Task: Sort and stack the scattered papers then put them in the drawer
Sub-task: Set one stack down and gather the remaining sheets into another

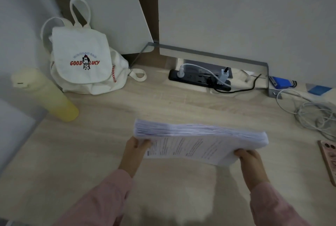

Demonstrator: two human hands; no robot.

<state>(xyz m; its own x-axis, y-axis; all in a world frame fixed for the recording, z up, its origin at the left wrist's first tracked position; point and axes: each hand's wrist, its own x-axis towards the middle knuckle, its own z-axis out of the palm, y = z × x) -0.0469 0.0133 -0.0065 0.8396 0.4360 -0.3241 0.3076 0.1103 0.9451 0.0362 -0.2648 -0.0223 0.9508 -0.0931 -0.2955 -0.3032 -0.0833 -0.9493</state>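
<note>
A stack (200, 138) of papers hangs tilted over the counter (163, 104), long axis running 9 to 3 o'clock. The left hand (135, 148) grips its 9 o'clock end, the right hand (250, 158) its 3 o'clock end. No drawer shows.

Both arms, in pink sleeves (101, 198), reach forward, well apart. The left hand (135, 151) grips the left end of the stack of papers (200, 138). The right hand (250, 161) grips the right end, with its fingers apparently curled underneath.
</note>
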